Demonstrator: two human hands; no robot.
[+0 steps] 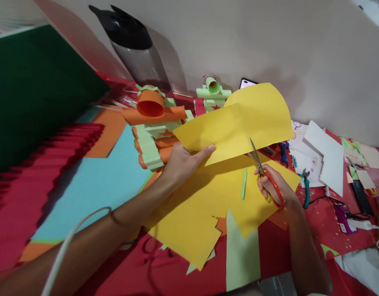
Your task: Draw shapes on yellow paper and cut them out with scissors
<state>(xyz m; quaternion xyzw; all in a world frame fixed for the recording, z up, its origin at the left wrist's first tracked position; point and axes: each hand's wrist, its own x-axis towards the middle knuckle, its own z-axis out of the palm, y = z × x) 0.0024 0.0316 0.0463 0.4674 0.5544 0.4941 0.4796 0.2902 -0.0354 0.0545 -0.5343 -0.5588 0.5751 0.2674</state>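
My left hand (182, 161) grips a yellow paper sheet (214, 130) near its lower left edge, thumb on top. Toward the upper right the sheet carries on into a rounded piece (263, 113), with a line between the two portions. My right hand (280, 183) is closed around scissors (271, 185) with red and yellow handles. Their blades point up at the sheet's lower edge, along that line. Beneath lie more yellow paper (189, 213) and a light green pen-like stick (244, 183).
Rolled orange-and-green paper models (158, 123) and a dark-lidded pitcher (136, 45) stand at the back. Pleated red paper (31, 197) and a dark green board (38, 78) are at left. Teal-handled pliers (306, 191) and white foam board (326, 156) lie at right, near another person's arm.
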